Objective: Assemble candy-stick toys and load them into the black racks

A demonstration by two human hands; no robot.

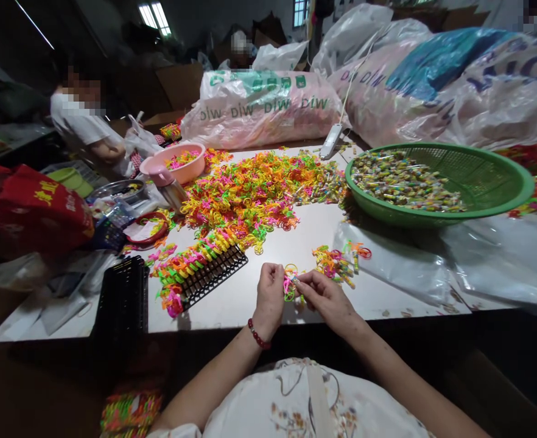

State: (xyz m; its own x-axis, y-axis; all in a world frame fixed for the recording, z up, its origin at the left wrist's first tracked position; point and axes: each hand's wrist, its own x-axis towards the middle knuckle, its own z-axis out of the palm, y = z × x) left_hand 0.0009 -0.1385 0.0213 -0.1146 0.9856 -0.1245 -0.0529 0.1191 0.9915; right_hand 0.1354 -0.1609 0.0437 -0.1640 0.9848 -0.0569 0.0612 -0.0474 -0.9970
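My left hand [270, 295], with a red bead bracelet at the wrist, is closed at the table's front edge. Its fingertips pinch a small plastic toy [288, 286] in pink and green with ring-shaped parts. Close on the right, my right hand [327, 299] has thumb and forefinger pressed together at the same toy; any small piece between them is too tiny to make out. Just beyond the right hand lies a small pile of coloured toys with tubes [332, 263]. Left of my hands a black rack [216, 277] carries rows of bright plastic toys.
A large heap of coloured plastic toys [245, 188] covers the table's middle. A green basket [487, 201] of small wrapped tubes stands right, beside clear plastic bags [396, 261]. Further left are another black rack [120, 298] and a pink basin [195, 167]. Someone in white [81, 121] sits beyond.
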